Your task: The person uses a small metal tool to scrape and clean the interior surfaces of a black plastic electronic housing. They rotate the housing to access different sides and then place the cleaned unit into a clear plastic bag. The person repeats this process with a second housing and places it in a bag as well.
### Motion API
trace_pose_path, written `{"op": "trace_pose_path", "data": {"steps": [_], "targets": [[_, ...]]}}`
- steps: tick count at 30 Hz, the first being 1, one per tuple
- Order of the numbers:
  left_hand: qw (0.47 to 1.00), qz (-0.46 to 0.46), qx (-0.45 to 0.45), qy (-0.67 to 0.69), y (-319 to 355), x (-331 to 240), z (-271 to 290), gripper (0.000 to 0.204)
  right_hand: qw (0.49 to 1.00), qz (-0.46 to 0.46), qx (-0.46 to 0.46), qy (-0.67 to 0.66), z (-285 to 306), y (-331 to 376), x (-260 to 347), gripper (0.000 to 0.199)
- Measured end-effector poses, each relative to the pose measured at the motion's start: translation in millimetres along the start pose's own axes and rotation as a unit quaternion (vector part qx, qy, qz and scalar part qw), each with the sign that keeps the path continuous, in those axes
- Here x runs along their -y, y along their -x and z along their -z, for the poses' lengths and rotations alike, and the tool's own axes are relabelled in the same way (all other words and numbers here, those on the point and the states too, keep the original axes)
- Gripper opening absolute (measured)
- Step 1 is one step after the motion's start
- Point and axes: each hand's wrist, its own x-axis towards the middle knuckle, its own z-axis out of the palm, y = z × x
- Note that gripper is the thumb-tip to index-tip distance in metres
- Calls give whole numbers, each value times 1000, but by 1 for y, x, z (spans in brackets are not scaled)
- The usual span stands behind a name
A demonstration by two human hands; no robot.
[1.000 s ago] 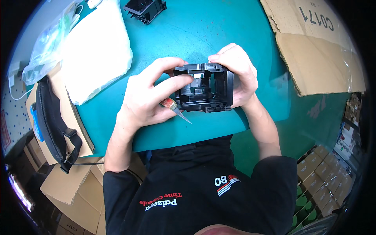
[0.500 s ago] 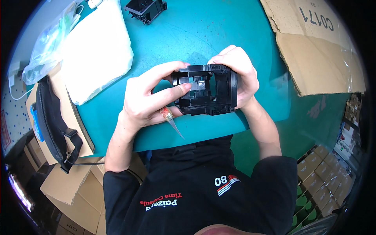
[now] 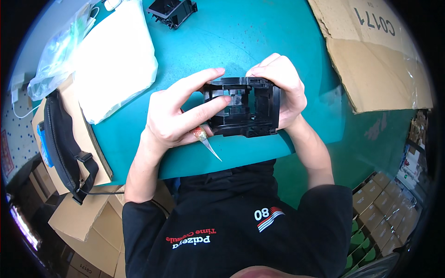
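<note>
Lifted a little and turned since the earlier frames, the black plastic housing (image 3: 243, 107) now shows its open, ribbed inside more squarely to the camera, held just above the near edge of the teal desk (image 3: 241, 41). Nearest the person, a small pointed blade with an orange handle (image 3: 204, 140) sticks out from under the left hand (image 3: 178, 113), its tip aimed at the desk's near edge. That hand's fingers are spread — the forefinger lies along the housing's top left corner, another finger reaches into its middle opening, and the blade is tucked against the palm. On the other side, the right hand (image 3: 282, 88) is closed around the housing's right end, fingers curled over the top rim.

Further out, a white bag (image 3: 113, 65) lies near the desk's left edge, with a clear plastic bag (image 3: 58, 55) beyond it at the far left corner. A second black plastic part (image 3: 172, 10) sits at the far edge. Flattened cardboard (image 3: 371, 51) covers the far right corner.
</note>
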Motion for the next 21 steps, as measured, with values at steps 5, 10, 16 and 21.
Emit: {"op": "trace_pose_path", "data": {"steps": [5, 10, 16, 21], "targets": [[1000, -6, -23, -12, 1, -2, 1, 47, 1000, 8, -1, -5, -1, -2, 0, 71], [999, 1, -30, -38, -1, -7, -1, 28, 999, 5, -34, -11, -3, -4, 1, 74], [998, -23, -53, 2, -2, -3, -1, 32, 999, -15, -36, -16, -1, -2, 1, 75], [992, 40, -104, 54, -3, -7, 1, 38, 999, -36, -18, -27, -2, -4, -6, 80]]}}
